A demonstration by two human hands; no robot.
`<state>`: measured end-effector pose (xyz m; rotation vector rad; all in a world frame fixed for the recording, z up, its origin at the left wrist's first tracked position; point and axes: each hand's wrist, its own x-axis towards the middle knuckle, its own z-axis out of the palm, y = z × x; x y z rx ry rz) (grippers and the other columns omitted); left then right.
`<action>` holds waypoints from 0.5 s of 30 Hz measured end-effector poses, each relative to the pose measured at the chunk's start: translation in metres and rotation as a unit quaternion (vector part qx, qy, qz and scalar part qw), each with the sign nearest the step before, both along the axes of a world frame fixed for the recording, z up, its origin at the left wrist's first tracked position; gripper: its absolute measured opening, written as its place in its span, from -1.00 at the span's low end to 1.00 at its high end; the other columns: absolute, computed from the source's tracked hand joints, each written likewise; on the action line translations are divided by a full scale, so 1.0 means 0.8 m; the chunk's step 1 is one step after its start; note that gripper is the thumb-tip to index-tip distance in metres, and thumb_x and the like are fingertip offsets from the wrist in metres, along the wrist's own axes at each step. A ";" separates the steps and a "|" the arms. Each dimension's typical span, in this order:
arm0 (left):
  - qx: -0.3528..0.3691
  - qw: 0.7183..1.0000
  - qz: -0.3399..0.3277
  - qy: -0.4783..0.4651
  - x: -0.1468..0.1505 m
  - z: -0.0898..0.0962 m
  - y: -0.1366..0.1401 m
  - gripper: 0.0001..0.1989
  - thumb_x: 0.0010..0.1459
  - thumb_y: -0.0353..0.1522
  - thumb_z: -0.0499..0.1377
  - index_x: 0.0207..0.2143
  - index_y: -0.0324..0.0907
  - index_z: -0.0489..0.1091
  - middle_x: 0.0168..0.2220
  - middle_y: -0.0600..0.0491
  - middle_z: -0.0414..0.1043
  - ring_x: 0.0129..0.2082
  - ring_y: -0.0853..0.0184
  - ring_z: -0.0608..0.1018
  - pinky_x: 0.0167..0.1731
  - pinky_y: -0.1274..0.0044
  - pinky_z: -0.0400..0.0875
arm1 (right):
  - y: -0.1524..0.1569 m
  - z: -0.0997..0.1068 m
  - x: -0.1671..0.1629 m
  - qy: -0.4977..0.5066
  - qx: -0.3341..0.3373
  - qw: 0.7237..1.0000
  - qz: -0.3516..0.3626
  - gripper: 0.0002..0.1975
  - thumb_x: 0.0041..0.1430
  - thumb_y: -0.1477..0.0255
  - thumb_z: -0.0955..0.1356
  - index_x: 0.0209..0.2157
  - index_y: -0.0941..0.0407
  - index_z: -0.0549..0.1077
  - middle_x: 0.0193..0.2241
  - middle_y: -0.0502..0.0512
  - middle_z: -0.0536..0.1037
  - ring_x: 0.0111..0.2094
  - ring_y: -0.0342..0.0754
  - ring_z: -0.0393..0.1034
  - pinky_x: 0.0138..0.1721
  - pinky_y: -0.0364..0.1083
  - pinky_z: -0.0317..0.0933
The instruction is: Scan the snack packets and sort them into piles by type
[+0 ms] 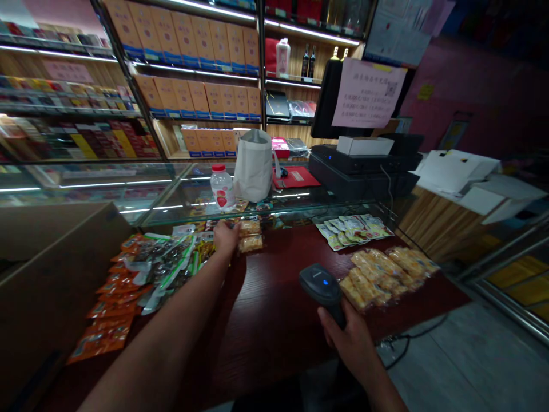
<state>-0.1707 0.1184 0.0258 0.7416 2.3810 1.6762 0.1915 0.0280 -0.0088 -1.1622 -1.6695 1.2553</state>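
In my right hand (pixel 349 332) is a dark barcode scanner (pixel 319 283) with a lit blue light, its head over the dark red table. My left hand (pixel 225 237) reaches to the table's far edge, its fingers curled. What they hold, if anything, is hidden. Directly right of those fingers lie two clear-wrapped golden snack packets (pixel 251 236). Left of the hand spreads a pile of green-and-clear snack bags (pixel 174 266), with orange packets (pixel 114 309) beside it. More wrapped golden snacks (pixel 381 274) lie to the right of the scanner, below several pale green packets (pixel 354 230).
An open cardboard box (pixel 64 269) stands at the left. Behind the table, a glass counter (pixel 180 197) carries a red-capped bottle (pixel 222 189), a white bag (pixel 254 166) and a black register (pixel 355 171) with a screen. A cable hangs near the table's right side.
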 end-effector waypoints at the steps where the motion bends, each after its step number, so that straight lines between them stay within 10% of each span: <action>1: 0.008 0.999 0.003 0.033 0.007 0.003 -0.002 -0.80 0.05 -0.38 0.29 -0.25 -0.21 0.39 -0.04 -0.23 0.45 0.11 -0.06 0.46 0.11 0.09 0.34 | 0.000 0.003 0.003 0.019 -0.006 1.000 -0.014 -0.60 0.16 0.00 0.38 -0.32 0.08 0.43 -0.71 -0.12 0.37 -0.67 -0.09 0.28 -0.59 -0.14 0.15; 9: 0.047 0.910 -0.363 0.194 0.166 -0.024 0.002 -0.88 0.16 -0.29 0.22 -0.27 -0.13 0.48 -0.23 -0.03 0.48 -0.27 0.22 0.53 -0.09 0.36 0.44 | 0.020 0.033 0.056 0.114 0.008 0.981 -0.158 -0.54 0.19 -0.06 0.36 -0.41 0.09 0.40 -0.69 -0.10 0.39 -0.64 -0.16 0.26 -0.55 -0.18 0.17; 15: -0.012 0.836 -0.493 0.241 0.301 -0.036 0.018 -0.23 0.05 -0.12 0.34 0.26 -0.20 0.23 0.27 -0.24 0.27 0.28 0.01 0.31 0.25 0.21 0.18 | 0.022 0.052 0.095 0.250 0.036 0.932 -0.260 -0.53 0.10 -0.03 0.46 -0.28 0.10 0.42 -0.57 -0.07 0.48 -0.65 -0.19 0.26 -0.60 -0.20 0.16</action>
